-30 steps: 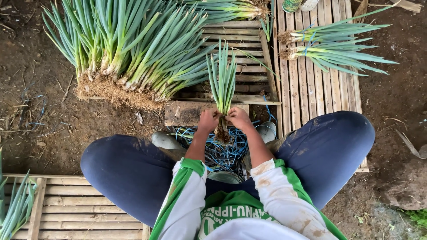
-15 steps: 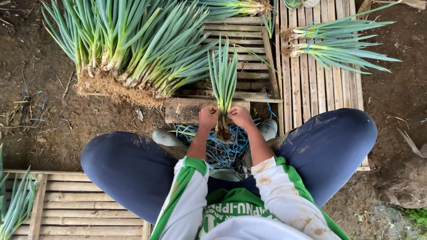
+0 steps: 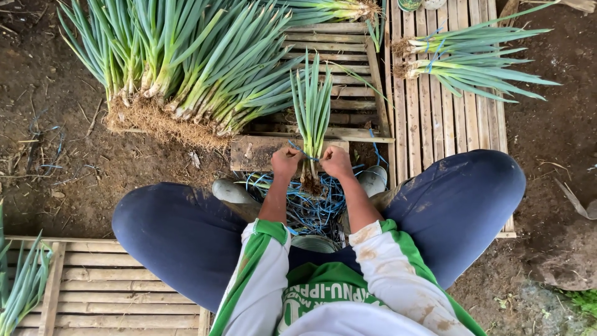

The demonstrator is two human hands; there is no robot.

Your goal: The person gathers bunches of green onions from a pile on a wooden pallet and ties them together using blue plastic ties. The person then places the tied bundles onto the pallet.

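Note:
A small bunch of green onions (image 3: 312,112) stands between my knees, leaves pointing away, muddy roots toward me. My left hand (image 3: 285,162) and my right hand (image 3: 337,162) are closed at either side of its lower stalks, each pinching a thin blue string (image 3: 297,149) that runs around the stalks. Under the roots lies a tangle of blue strings (image 3: 311,208) on the ground.
A large pile of green onions (image 3: 180,68) with rooty ends lies at the upper left on a slatted wooden pallet (image 3: 348,74). Tied bunches (image 3: 472,59) rest on bamboo slats (image 3: 435,124) at the right. Another slatted pallet (image 3: 112,292) lies lower left. Bare soil surrounds everything.
My hands have drawn slightly apart and upward along the stalks, and the blue string now shows taut between them. The bunch stays in place.

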